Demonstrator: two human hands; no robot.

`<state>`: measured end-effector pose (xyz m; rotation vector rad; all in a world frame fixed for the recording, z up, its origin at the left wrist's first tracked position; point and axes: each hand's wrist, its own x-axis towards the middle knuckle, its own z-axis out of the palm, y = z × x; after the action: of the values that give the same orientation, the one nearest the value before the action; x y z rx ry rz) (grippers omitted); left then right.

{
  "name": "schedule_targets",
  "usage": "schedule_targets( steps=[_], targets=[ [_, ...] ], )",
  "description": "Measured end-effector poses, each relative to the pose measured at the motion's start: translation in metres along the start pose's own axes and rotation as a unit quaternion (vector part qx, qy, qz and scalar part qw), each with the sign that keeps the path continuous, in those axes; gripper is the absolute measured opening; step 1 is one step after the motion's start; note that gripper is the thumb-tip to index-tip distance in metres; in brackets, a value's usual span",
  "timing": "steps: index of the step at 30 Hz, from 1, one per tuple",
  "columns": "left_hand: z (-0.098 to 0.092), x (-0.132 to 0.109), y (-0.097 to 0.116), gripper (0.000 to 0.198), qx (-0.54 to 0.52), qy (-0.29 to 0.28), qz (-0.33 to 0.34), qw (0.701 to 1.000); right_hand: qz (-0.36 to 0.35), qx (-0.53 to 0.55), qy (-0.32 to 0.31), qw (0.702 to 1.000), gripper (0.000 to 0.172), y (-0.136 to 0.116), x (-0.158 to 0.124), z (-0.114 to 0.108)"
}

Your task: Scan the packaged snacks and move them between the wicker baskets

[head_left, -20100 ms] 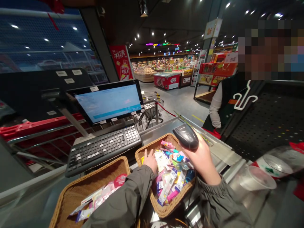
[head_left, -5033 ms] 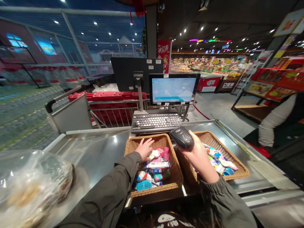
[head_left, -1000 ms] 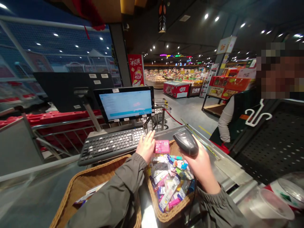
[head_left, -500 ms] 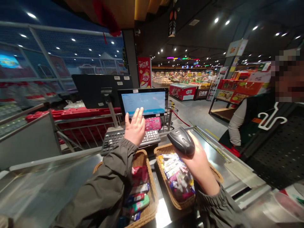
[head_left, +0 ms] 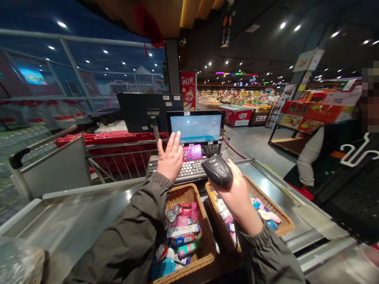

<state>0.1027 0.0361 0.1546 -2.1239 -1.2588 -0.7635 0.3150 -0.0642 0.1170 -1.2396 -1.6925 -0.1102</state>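
Observation:
My left hand [head_left: 171, 159] is raised over the keyboard [head_left: 192, 169], three fingers stretched up before the lit screen [head_left: 197, 129]. A bright pink packet [head_left: 192, 152] juts from its right side, apparently pinched by the thumb and forefinger, which are hidden. Wrapped in my right hand [head_left: 235, 193] is a black handheld barcode scanner [head_left: 218, 170], its front end angled toward the packet. Below my hands lie two wicker baskets: the left basket [head_left: 207, 236] has several small packs and tubes, and the right basket [head_left: 286, 225] is partly covered by my forearm.
A second monitor [head_left: 149, 114] shows its dark back left of the screen. The metal counter [head_left: 89, 213] runs to both sides, with a clear plastic bag [head_left: 20, 260] at lower left. A person's pale sleeve [head_left: 309, 156] and white hooks [head_left: 357, 152] are at right.
The view has turned left, so the surroundings sit further right. Relative to the screen, my left hand and the pink packet have shifted left. The scanner stays in my right hand.

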Motion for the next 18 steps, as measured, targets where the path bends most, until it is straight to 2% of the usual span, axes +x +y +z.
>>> schedule_targets(
  steps=[9, 18],
  targets=[
    [-0.005, -0.006, -0.021, 0.030, 0.004, 0.003, -0.001, 1.000, 0.017, -0.004, -0.010, 1.000, 0.048, -0.018, -0.008, 0.010],
    [-0.006, -0.006, -0.024, 0.030, -0.004, 0.010, 0.001, 1.000, 0.026, -0.013, -0.001, 1.000, 0.052, -0.020, -0.017, 0.007]
  ],
)
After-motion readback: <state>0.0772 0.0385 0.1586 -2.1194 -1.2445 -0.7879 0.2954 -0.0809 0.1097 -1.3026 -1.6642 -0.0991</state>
